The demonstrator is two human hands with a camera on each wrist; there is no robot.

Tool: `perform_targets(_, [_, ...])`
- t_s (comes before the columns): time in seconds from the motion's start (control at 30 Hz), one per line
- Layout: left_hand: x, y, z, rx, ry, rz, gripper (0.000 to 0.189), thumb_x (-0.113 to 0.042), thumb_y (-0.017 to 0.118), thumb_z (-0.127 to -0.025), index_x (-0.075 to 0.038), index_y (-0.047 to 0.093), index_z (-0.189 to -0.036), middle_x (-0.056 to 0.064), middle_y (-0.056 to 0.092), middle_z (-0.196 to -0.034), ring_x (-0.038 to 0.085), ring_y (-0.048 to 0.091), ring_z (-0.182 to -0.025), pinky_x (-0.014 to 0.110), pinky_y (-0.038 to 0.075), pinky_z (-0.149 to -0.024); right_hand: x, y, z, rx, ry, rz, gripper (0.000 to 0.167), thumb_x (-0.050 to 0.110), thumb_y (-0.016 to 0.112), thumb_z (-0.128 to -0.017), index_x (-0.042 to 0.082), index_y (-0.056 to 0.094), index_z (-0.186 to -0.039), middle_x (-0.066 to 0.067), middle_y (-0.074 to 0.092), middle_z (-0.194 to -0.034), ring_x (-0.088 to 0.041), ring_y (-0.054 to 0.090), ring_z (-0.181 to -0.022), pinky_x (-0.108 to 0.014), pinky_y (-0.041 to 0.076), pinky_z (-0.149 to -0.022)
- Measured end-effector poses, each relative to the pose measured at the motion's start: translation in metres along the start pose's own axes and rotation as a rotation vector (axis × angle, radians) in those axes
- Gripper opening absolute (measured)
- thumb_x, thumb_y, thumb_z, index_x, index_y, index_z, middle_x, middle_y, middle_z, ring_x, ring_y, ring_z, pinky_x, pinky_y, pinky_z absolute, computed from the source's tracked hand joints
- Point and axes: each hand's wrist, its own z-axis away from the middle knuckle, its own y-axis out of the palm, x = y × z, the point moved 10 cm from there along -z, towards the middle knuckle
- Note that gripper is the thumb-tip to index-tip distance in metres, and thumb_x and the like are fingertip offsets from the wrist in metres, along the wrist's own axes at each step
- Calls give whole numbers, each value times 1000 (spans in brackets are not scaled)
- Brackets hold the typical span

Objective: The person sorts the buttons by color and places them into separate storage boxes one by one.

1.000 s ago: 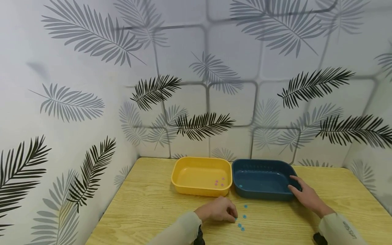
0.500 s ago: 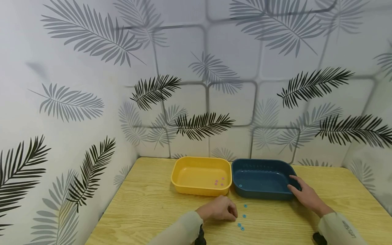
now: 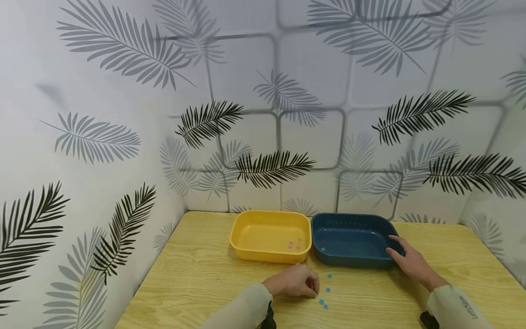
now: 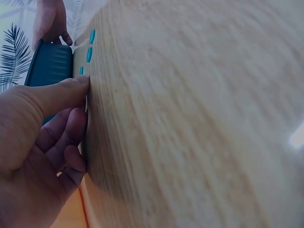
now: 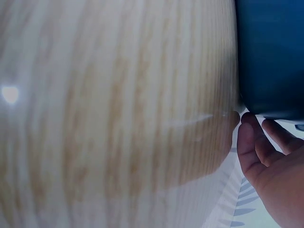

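Note:
My left hand [image 3: 292,281] is down at the table with thumb and fingers curled together in a pinch, where a small blue button showed earlier; the fingertips now hide it. Several more blue buttons [image 3: 328,290] lie just right of these fingers. Seen from the left wrist, the thumb [image 4: 71,90] reaches right to the wood. At the right end of a dark blue basin [image 3: 353,263], my right hand [image 3: 415,265] holds the rim, while the right wrist view has its fingers [image 5: 247,137] against the outer wall. One blue button [image 3: 323,249] lies inside that basin.
A yellow basin [image 3: 267,256] stands left of the blue one, side by side with it, and has several pink buttons [image 3: 298,248] in it. Behind the wooden table [image 3: 197,274] rises a leaf-patterned wall [image 3: 255,192].
A bit of blue button that showed at my left fingertips a second ago is now covered by them. The right hand and both basins have stayed in place.

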Motion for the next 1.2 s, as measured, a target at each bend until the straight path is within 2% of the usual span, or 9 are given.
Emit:
perform_targets(0.17, [-1, -1, -1, 2, 18, -12, 7, -13, 71, -86, -15, 67, -81, -16, 59, -72, -6, 52, -63, 11, 44, -60, 2, -2, 0, -4, 0, -3, 68, 42, 43, -100, -5, 23, -145, -41, 17, -143, -61, 27, -122, -69, 30, -90])
perform_targets(0.27, [0, -2, -1, -1, 7, 10, 6, -14, 70, -87, -14, 66, -83, -16, 58, -72, -5, 52, -63, 11, 45, -59, 3, -3, 1, -3, -2, -2, 68, 42, 43, -100, -5, 23, -145, -42, 17, -143, -61, 27, -121, -69, 30, -90])
perform_targets(0.47, [4, -6, 3, -21, -75, 236, 4, -10, 67, -89, -7, 67, -87, -8, 60, -72, 3, 53, -60, 19, 48, -54, 2, -2, 0, 0, 5, 5, 67, 42, 43, -100, -6, 25, -144, -42, 18, -142, -61, 27, -121, -68, 31, -90])
perform_targets(0.53, [4, -10, 3, -33, -84, 287, 4, -8, 65, -90, -7, 67, -87, -6, 60, -73, 6, 54, -60, 20, 49, -53, 1, -2, -1, -1, 7, 8, 67, 42, 43, -100, -6, 25, -143, -42, 18, -142, -61, 27, -121, -68, 30, -90])
perform_targets(0.77, [0, -24, 2, -100, -77, 228, 7, -11, 66, -90, -15, 68, -85, -13, 61, -77, 0, 55, -67, 17, 47, -61, -3, 0, -3, -6, 18, 11, 67, 42, 44, -100, -5, 26, -143, -42, 18, -142, -61, 27, -122, -69, 29, -92])
perform_targets(0.87, [-3, -30, 3, -128, -90, 246, 6, -12, 66, -90, -15, 68, -84, -13, 62, -77, -1, 56, -70, 17, 48, -64, -5, 0, -3, 1, 24, 15, 68, 43, 43, -100, -5, 25, -144, -42, 18, -142, -61, 26, -122, -69, 29, -92])
perform_targets(1.07, [-16, -43, 1, -174, -62, 261, 6, -13, 65, -91, -11, 68, -87, -11, 63, -77, 1, 58, -69, 17, 47, -68, -5, 0, -4, 0, 27, 16, 68, 44, 43, -99, -4, 25, -144, -42, 18, -142, -60, 26, -123, -69, 29, -92])
perform_targets(1.2, [-18, -51, -1, -208, -76, 308, 6, -13, 63, -92, -11, 67, -88, -9, 63, -78, 8, 60, -72, 18, 47, -67, -5, 0, -4, -5, 24, 19, 67, 44, 43, -99, -4, 25, -144, -42, 18, -142, -60, 26, -123, -69, 29, -92])
